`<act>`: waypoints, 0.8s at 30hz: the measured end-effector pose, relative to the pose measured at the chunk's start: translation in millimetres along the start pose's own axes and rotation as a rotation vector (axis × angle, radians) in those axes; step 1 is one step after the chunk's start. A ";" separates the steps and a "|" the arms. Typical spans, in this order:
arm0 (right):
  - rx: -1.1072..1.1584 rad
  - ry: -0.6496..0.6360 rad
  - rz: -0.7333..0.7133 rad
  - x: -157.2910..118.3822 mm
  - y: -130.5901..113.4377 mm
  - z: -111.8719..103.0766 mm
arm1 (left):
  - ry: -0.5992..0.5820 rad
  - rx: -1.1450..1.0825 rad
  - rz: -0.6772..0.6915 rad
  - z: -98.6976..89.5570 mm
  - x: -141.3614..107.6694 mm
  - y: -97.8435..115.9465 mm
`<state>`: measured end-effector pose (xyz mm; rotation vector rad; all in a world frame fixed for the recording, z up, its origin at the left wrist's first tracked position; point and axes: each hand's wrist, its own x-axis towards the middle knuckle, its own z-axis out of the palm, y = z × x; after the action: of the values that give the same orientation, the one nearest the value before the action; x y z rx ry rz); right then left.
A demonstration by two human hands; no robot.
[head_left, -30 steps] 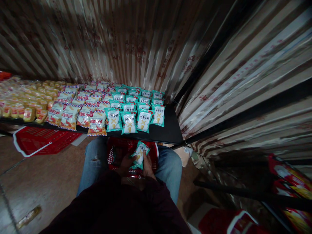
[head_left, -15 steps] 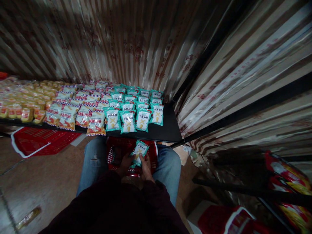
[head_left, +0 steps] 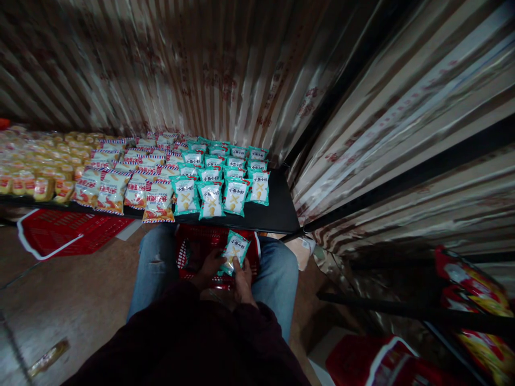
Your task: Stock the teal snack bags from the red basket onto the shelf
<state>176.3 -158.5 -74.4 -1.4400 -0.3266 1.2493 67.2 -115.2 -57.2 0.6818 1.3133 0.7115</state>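
Note:
A teal and white snack bag [head_left: 235, 248] is held upright over a red basket [head_left: 201, 231] between my knees. My right hand [head_left: 243, 280] grips its lower part, thumb across the front. My left hand [head_left: 211, 266] is closed at the bag's lower left edge, its fingertips partly hidden in shadow. Beneath the hands, the basket's contents are dark and hard to make out. Just ahead, rows of matching teal snack bags [head_left: 211, 199] stand on a black shelf [head_left: 273, 206].
Orange and white snack bags [head_left: 157, 201] and small yellow packs [head_left: 43, 188] fill the shelf leftward. Another red basket [head_left: 68, 230] lies below it. A black metal bar [head_left: 402, 185] slants along the right. One wrapped item [head_left: 49, 358] lies on the floor.
The held snack bag has shifted slightly right and up, with my right hand moving along. My left hand stays near its left edge, a little farther right.

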 end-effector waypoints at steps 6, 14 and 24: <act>-0.090 0.122 -0.021 -2.2 -8.3 -0.5 | 0.121 0.263 0.173 10.1 -5.8 1.8; -0.222 0.144 -0.199 0.8 -3.4 -3.8 | 0.105 0.453 0.394 26.1 -26.2 7.7; -0.373 0.040 -0.290 -2.3 2.1 -4.7 | 0.085 0.337 0.219 27.1 -18.0 1.8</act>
<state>178.3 -163.6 -76.0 -1.6584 -0.7444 0.9543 91.9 -129.4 -41.3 1.0897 1.4681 0.7063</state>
